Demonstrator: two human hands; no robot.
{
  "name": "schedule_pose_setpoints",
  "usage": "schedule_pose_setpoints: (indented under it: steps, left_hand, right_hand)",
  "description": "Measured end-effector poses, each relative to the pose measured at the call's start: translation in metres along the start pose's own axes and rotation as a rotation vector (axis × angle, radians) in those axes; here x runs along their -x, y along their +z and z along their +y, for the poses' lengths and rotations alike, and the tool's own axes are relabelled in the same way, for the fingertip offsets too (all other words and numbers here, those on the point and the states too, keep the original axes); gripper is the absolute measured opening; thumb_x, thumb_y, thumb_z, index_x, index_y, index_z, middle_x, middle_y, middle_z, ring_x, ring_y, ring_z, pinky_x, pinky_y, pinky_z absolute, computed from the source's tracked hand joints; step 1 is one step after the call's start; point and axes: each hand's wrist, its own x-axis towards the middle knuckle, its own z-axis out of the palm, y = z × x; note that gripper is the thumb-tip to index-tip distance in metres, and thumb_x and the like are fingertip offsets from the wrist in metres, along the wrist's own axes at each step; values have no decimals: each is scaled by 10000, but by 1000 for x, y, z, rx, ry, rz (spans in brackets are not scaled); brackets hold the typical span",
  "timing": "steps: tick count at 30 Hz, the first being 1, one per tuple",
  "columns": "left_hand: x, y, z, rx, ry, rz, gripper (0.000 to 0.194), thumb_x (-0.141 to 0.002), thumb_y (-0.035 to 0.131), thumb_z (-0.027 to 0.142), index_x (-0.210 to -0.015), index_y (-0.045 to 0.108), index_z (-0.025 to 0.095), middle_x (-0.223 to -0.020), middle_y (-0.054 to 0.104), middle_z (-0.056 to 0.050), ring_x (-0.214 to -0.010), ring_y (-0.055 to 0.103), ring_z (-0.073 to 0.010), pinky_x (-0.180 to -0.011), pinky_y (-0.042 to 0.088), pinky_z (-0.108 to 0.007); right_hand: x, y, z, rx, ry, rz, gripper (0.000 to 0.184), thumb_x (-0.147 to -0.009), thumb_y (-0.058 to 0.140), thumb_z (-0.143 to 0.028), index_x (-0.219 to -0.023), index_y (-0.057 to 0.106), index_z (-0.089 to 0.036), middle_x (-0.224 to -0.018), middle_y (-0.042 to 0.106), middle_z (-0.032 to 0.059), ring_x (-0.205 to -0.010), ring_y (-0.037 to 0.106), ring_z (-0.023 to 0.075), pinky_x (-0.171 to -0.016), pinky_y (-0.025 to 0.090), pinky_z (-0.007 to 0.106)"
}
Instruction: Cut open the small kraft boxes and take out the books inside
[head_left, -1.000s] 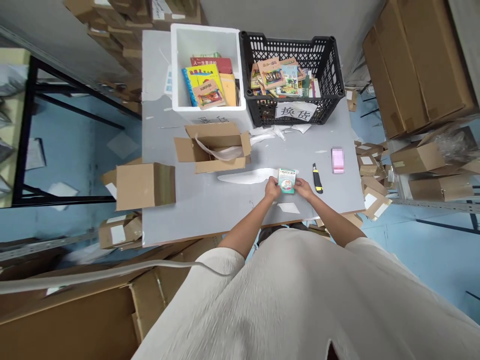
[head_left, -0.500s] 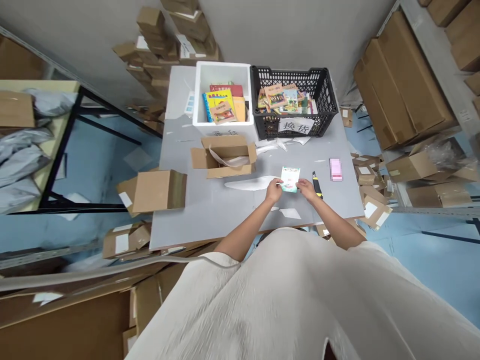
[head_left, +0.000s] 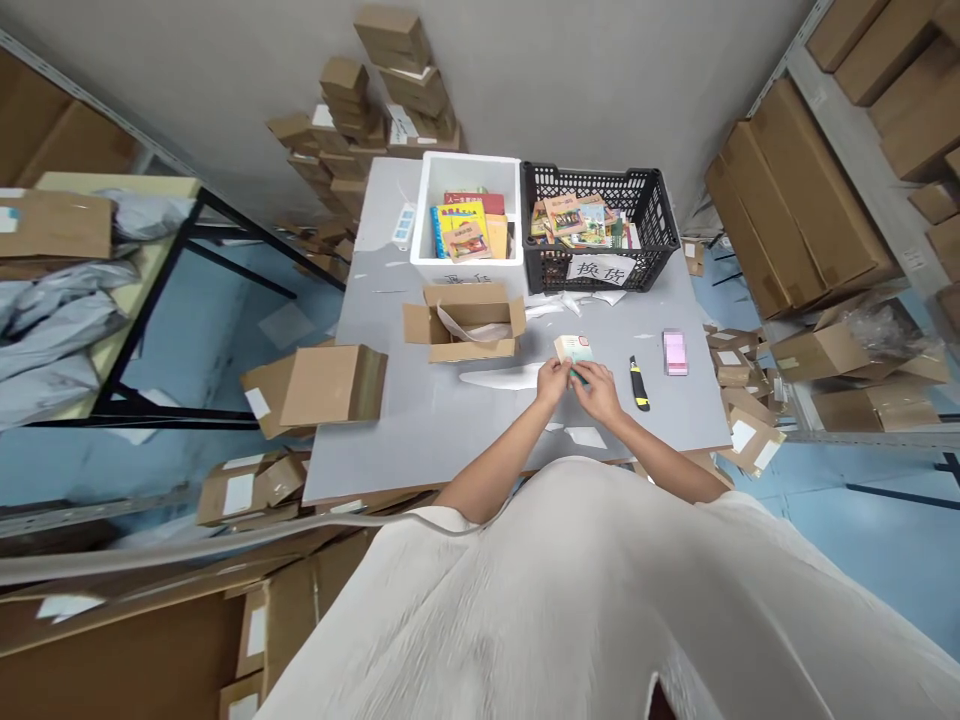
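Both my hands hold a small green-and-white booklet point(head_left: 572, 349) just above the grey table point(head_left: 420, 420). My left hand point(head_left: 553, 380) grips its near left edge, and my right hand point(head_left: 596, 388) pinches its near right side. The booklet is tilted so that its cream edge shows. A yellow-and-black utility knife point(head_left: 638, 384) lies to the right of my right hand. An open cardboard box point(head_left: 465, 322) with white wrapping inside stands to the upper left of the booklet.
A white bin point(head_left: 469, 215) and a black crate point(head_left: 596, 228), both holding books, stand at the table's far edge. A pink pad point(head_left: 674, 352) lies right of the knife. A closed carton point(head_left: 330, 384) overhangs the left edge. Cardboard boxes crowd the floor and shelves.
The booklet has turned from lying face up to a tilted pose, and my hands have drawn closer together on it. The camera has pulled back and tilted up.
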Motion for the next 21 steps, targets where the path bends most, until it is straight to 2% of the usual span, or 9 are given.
schedule_pose_setpoints:
  steps: [2,5,8,11,16,18,21]
  left_hand:
    - [-3,-6,-4,13,-27,16,364,-983,733,547,-828,621,237,-731,620,11,-727,620,-167,-699,542,-290]
    - [-6,-12,-7,52,-59,10,330,-967,726,536,-868,645,232,-767,649,-4,-755,615,-174,-720,543,-296]
    - [-6,-16,-10,96,-84,-15,305,-965,706,517,-880,640,231,-812,671,-11,-778,612,-177,-737,541,-298]
    - [-5,-18,-11,106,-96,-11,290,-961,704,511,-903,652,231,-874,704,-18,-831,634,-192,-785,550,-313]
    - [-6,-21,-3,106,-119,-42,328,-935,747,553,-995,712,233,-971,773,-49,-940,702,-239,-886,583,-369]
    - [-7,-23,3,79,-122,-40,288,-937,745,510,-1015,728,234,-1012,791,-60,-965,722,-242,-918,586,-383]
    - [-5,-26,12,-14,-44,78,230,-893,793,413,-1033,738,239,-1084,800,-67,-1034,740,-237,-985,578,-381]
  right_hand:
    - [-3,3,6,-57,60,27,414,-1102,547,-359,-1442,763,-265,-1578,689,123,-1471,594,306,-1254,456,464]
    - [-11,5,20,-198,262,101,493,-1010,646,-384,-1469,719,-220,-1529,713,156,-1393,653,308,-1202,514,457]
    - [-16,3,31,-458,426,24,465,-918,724,-439,-1323,760,-212,-1220,823,108,-1142,742,276,-1020,597,399]
    - [-16,-1,34,-689,508,-29,401,-804,809,-472,-1105,791,-208,-958,816,48,-926,716,226,-819,568,321]
    - [-18,-12,26,-799,542,-32,421,-666,875,-510,-947,776,-212,-865,780,8,-781,618,167,-673,459,272]
    - [-22,-16,22,-819,521,4,444,-655,881,-532,-939,756,-216,-832,772,9,-767,626,175,-680,473,284]
    - [-31,-18,14,-802,441,112,454,-683,874,-534,-978,720,-225,-877,797,41,-833,699,218,-764,546,324]
